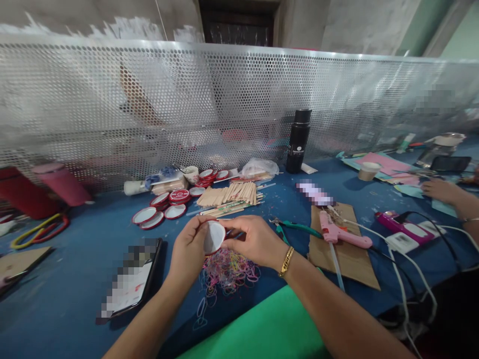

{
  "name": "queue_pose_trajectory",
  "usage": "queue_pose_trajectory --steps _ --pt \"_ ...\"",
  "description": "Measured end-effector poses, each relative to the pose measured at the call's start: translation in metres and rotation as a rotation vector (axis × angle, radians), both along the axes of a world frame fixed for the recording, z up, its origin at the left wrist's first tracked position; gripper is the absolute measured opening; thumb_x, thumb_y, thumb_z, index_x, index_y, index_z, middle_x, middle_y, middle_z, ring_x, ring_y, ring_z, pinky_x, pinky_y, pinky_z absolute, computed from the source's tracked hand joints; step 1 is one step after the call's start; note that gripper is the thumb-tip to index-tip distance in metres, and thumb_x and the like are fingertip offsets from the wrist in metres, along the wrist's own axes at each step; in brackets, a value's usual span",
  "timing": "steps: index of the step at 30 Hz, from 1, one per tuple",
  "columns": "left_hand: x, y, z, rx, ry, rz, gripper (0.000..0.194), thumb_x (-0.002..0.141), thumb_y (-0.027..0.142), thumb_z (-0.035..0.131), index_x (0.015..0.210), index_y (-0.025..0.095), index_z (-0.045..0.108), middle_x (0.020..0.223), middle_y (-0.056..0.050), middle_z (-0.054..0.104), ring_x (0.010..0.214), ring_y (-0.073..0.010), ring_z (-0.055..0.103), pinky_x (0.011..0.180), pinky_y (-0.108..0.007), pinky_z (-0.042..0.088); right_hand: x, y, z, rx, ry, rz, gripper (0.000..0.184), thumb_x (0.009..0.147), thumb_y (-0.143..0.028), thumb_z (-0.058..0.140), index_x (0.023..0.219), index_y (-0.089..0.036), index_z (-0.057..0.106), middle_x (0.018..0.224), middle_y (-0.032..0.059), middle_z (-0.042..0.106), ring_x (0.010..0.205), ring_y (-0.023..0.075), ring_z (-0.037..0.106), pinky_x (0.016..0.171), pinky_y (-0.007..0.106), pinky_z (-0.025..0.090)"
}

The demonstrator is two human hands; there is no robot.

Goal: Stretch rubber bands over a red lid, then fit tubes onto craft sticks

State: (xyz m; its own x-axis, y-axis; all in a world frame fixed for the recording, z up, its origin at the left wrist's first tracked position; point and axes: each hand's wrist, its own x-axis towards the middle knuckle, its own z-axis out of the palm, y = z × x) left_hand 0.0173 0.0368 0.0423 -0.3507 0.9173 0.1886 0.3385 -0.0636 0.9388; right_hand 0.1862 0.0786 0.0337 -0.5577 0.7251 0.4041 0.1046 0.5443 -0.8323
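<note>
Between both hands is a round, shallow lid with a red rim, its pale inside turned towards me. My left hand is closed on its left edge, thumb on the rim. From the other side, my right hand pinches the lid's right edge with thumb and fingers. Just below lies a heap of coloured rubber bands. Behind the hands are a pile of wooden sticks and several red-rimmed lids, some showing pale insides, some red tops.
A phone lies at left. To the right are green-handled pliers and a pink glue gun on cardboard, with trailing cables. A black bottle stands before the perforated metal screen. Another person's hand is at far right.
</note>
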Motion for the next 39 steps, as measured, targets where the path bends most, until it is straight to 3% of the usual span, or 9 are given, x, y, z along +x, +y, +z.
queue_pose_trajectory --steps 7,10,12,14,19,23,29,34,39 --pt "-0.006 0.005 0.003 0.023 0.110 -0.001 0.025 0.080 0.038 0.056 0.092 0.020 0.067 0.079 -0.002 0.067 0.068 -0.0198 0.055 0.061 -0.029 0.042 0.002 0.006 -0.002 -0.016 -0.033 -0.063 0.049 0.082 -0.020 0.079 0.130 -0.020 0.069 0.113 0.0078 0.079 0.089 0.0190 0.076 0.082 0.030 0.060" --pt "-0.010 0.007 0.002 0.060 0.145 0.052 0.025 0.081 0.040 0.057 0.095 0.022 0.064 0.076 0.000 0.064 0.067 -0.0197 0.054 0.060 -0.029 0.040 0.009 0.013 -0.002 0.048 -0.091 -0.235 0.031 0.089 -0.021 0.072 0.120 -0.019 0.074 0.107 0.0069 0.080 0.094 0.0191 0.075 0.087 0.031 0.057" --pt "-0.011 0.009 0.000 0.061 0.071 0.066 0.026 0.079 0.043 0.060 0.095 0.022 0.062 0.070 0.002 0.060 0.062 -0.0182 0.052 0.057 -0.028 0.038 0.013 0.016 0.000 0.134 -0.252 -0.346 0.016 0.093 -0.020 0.067 0.104 -0.021 0.078 0.103 0.0047 0.080 0.097 0.0193 0.073 0.089 0.031 0.053" --pt "-0.011 0.011 -0.003 0.042 -0.073 0.058 0.031 0.075 0.046 0.065 0.095 0.023 0.060 0.068 0.004 0.058 0.058 -0.0159 0.050 0.054 -0.026 0.037 0.015 0.017 0.000 0.193 -0.424 -0.387 0.013 0.094 -0.021 0.066 0.095 -0.022 0.078 0.100 0.0039 0.080 0.097 0.0197 0.071 0.087 0.030 0.051" --pt "-0.006 0.011 -0.003 -0.077 -0.345 0.007 0.044 0.069 0.052 0.074 0.098 0.023 0.059 0.076 0.004 0.063 0.055 -0.0132 0.053 0.045 -0.022 0.039 0.009 0.015 -0.006 0.236 -0.602 -0.329 0.015 0.093 -0.021 0.065 0.091 -0.022 0.080 0.094 0.0046 0.078 0.091 0.0199 0.070 0.082 0.029 0.048" --pt "0.000 0.007 -0.006 -0.126 -0.475 -0.057 0.049 0.063 0.039 0.083 0.103 0.022 0.061 0.089 0.002 0.067 0.065 -0.0131 0.060 0.049 -0.022 0.046 0.002 0.013 -0.015 0.277 -0.723 -0.272 0.023 0.091 -0.013 0.061 0.098 -0.022 0.081 0.099 0.0088 0.078 0.099 0.0233 0.068 0.089 0.032 0.047" --pt "0.006 0.008 -0.026 -0.119 -0.355 -0.117 0.055 0.064 0.036 0.081 0.111 0.020 0.060 0.089 0.000 0.070 0.070 -0.0169 0.063 0.062 -0.028 0.051 -0.004 0.013 -0.020 0.301 -0.840 -0.261 0.023 0.090 -0.012 0.059 0.099 -0.014 0.079 0.106 0.0180 0.075 0.105 0.0288 0.067 0.090 0.036 0.048" --pt "-0.009 0.014 -0.030 -0.040 -0.234 -0.092 0.055 0.065 0.033 0.080 0.114 0.020 0.061 0.101 -0.002 0.070 0.090 -0.0217 0.066 0.080 -0.032 0.051 -0.003 0.015 -0.016 0.271 -0.807 -0.284 0.023 0.091 -0.013 0.058 0.094 -0.021 0.079 0.099 0.0097 0.078 0.099 0.0233 0.070 0.087 0.031 0.049" --pt "-0.022 0.020 -0.027 0.072 0.059 -0.106 0.046 0.075 0.036 0.070 0.118 0.021 0.061 0.113 -0.006 0.070 0.102 -0.0259 0.065 0.090 -0.037 0.050 -0.002 0.014 -0.014 0.255 -0.757 -0.269 0.023 0.093 -0.020 0.058 0.101 -0.025 0.078 0.104 0.0043 0.079 0.100 0.0201 0.070 0.086 0.028 0.048"
